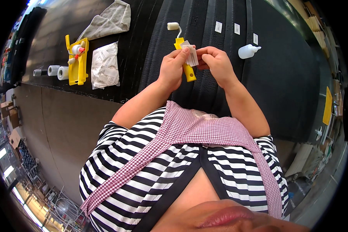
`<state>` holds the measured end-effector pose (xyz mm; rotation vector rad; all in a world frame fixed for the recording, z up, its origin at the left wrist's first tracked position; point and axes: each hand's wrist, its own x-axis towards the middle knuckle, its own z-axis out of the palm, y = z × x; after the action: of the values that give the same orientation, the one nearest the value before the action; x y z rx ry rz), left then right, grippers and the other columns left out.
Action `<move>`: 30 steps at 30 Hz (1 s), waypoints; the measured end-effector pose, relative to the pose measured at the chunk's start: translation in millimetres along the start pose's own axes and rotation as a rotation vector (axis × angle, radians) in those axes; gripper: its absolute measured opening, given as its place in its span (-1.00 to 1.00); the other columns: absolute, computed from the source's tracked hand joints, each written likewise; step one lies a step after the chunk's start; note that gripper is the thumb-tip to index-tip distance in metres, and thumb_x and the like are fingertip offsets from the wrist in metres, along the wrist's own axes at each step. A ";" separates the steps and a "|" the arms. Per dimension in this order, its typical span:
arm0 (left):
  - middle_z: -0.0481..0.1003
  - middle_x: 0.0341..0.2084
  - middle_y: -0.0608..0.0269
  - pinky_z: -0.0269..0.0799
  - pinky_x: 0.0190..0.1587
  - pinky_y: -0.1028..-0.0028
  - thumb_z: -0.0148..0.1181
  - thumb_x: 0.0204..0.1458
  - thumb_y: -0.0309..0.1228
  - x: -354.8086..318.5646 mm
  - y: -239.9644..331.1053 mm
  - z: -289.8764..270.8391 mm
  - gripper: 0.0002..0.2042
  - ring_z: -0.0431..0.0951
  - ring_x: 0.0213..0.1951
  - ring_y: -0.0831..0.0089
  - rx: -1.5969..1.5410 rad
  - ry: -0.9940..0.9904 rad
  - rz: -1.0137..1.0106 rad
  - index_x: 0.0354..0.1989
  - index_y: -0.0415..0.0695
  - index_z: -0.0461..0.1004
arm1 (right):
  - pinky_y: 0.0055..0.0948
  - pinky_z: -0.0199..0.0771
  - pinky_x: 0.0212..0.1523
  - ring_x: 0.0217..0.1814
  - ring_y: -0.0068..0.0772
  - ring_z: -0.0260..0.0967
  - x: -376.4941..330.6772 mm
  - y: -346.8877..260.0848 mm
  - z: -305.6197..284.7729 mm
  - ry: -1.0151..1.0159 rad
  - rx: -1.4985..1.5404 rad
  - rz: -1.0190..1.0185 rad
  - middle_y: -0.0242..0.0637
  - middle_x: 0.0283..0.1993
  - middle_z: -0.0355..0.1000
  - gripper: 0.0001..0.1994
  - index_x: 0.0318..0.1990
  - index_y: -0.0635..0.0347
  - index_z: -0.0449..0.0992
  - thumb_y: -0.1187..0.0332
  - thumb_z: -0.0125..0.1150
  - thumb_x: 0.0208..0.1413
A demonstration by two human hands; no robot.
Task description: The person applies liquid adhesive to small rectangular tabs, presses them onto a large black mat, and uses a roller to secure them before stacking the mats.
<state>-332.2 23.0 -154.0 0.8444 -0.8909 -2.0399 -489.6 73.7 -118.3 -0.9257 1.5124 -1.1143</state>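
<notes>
Near the table's (133, 54) left near corner sit rolls of tape (53, 70), then a yellow tray (82, 71) with small bottles, a grey cloth (111, 19) farther back and a plastic bag (105, 66) of labels by the near edge. Left hand (173, 69) pinches small white labels (191, 58) over the yellow handle of a paint roller (189, 72), mid-table off the near edge; right hand (219, 66) curls at the labels' right side, can't tell if gripping, with three loose labels (237, 29) toward the far edge and a white squeeze bottle (246, 52) farther right.
</notes>
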 end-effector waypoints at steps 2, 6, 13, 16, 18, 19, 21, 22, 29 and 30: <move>0.54 -0.11 0.19 0.35 0.11 0.34 0.07 0.33 -0.18 2.0 0.0 -1.2 -0.65 0.50 -0.05 0.41 -0.045 0.018 -0.014 0.02 -0.22 0.55 | -0.46 0.57 -0.15 -0.18 -0.41 0.53 -6.5 -0.3 2.2 0.024 -0.022 -0.022 -0.23 -0.22 0.55 -0.81 -0.19 0.29 0.57 0.32 0.23 0.22; 0.50 0.00 0.12 0.27 0.25 0.23 0.04 0.34 -0.18 2.8 2.9 -1.9 -0.63 0.48 0.04 0.29 -0.127 -0.019 -0.054 0.10 -0.23 0.47 | -0.55 0.58 -0.17 -0.23 -0.49 0.53 -10.9 9.8 3.9 -0.012 -0.006 -0.028 -0.28 -0.26 0.54 -0.77 -0.19 0.25 0.56 0.31 0.43 0.13; 0.49 0.01 0.10 0.22 0.27 0.22 0.00 0.34 -0.18 -0.5 12.2 5.3 -0.60 0.44 0.09 0.26 -0.155 0.026 -0.114 0.14 -0.24 0.42 | -0.41 0.62 -0.08 -0.18 -0.32 0.62 -11.1 10.0 4.7 0.048 0.066 0.046 -0.12 -0.20 0.61 -0.81 -0.10 0.35 0.60 0.39 0.23 0.26; 0.49 0.01 0.09 0.19 0.29 0.21 -0.03 0.33 -0.19 0.6 11.9 2.9 -0.60 0.45 0.09 0.26 -0.162 0.014 -0.121 0.15 -0.24 0.40 | -0.40 0.62 -0.07 -0.15 -0.31 0.62 -10.8 8.6 5.1 0.045 0.036 0.031 -0.10 -0.17 0.62 -0.79 -0.08 0.36 0.59 0.39 0.18 0.28; 0.49 0.02 0.09 0.18 0.29 0.21 -0.03 0.32 -0.19 0.8 11.4 2.9 -0.60 0.45 0.09 0.27 -0.181 0.015 -0.121 0.15 -0.24 0.41 | -0.40 0.62 -0.07 -0.15 -0.31 0.62 -10.4 8.7 5.9 0.046 0.020 0.024 -0.10 -0.17 0.61 -0.80 -0.08 0.37 0.59 0.41 0.17 0.29; 0.49 0.03 0.09 0.18 0.30 0.21 -0.03 0.32 -0.20 1.0 11.2 3.0 -0.61 0.45 0.10 0.27 -0.191 0.015 -0.120 0.15 -0.24 0.41 | -0.40 0.62 -0.07 -0.15 -0.31 0.62 -10.4 8.6 5.8 0.051 0.021 0.020 -0.11 -0.18 0.61 -0.80 -0.08 0.37 0.59 0.41 0.17 0.29; 0.49 0.04 0.09 0.17 0.30 0.21 -0.03 0.32 -0.21 1.7 10.5 1.0 -0.61 0.45 0.10 0.27 -0.191 0.016 -0.111 0.15 -0.23 0.41 | -0.41 0.62 -0.07 -0.16 -0.32 0.62 -10.5 8.5 5.6 0.060 0.023 0.011 -0.11 -0.18 0.61 -0.81 -0.09 0.37 0.60 0.42 0.17 0.28; 0.49 0.04 0.09 0.17 0.30 0.21 -0.04 0.32 -0.22 1.7 10.6 1.2 -0.62 0.44 0.11 0.27 -0.191 0.015 -0.107 0.15 -0.23 0.41 | -0.41 0.62 -0.07 -0.17 -0.32 0.62 -10.4 8.9 4.8 0.065 0.027 0.009 -0.11 -0.18 0.61 -0.81 -0.09 0.37 0.60 0.42 0.17 0.28; 0.52 -0.01 0.11 0.27 0.20 0.24 -0.04 0.32 -0.26 6.1 4.9 -2.8 -0.67 0.48 0.00 0.30 -0.130 0.100 -0.030 0.09 -0.23 0.43 | -0.44 0.67 -0.12 -0.20 -0.38 0.63 -0.6 23.8 -17.0 0.055 0.050 -0.109 -0.18 -0.22 0.60 -0.89 -0.18 0.30 0.58 0.48 0.17 0.21; 0.53 -0.03 0.11 0.29 0.18 0.25 -0.04 0.32 -0.27 9.7 0.0 -10.5 -0.68 0.48 -0.03 0.31 -0.127 0.089 -0.006 0.08 -0.23 0.43 | -0.44 0.67 -0.13 -0.20 -0.37 0.63 1.9 25.0 -21.4 0.044 0.076 -0.136 -0.18 -0.22 0.60 -0.90 -0.20 0.29 0.57 0.50 0.17 0.20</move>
<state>-328.9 11.9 -162.3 0.8611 -0.7030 -2.0239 -511.4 83.1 -141.3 -0.9686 1.4491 -1.2888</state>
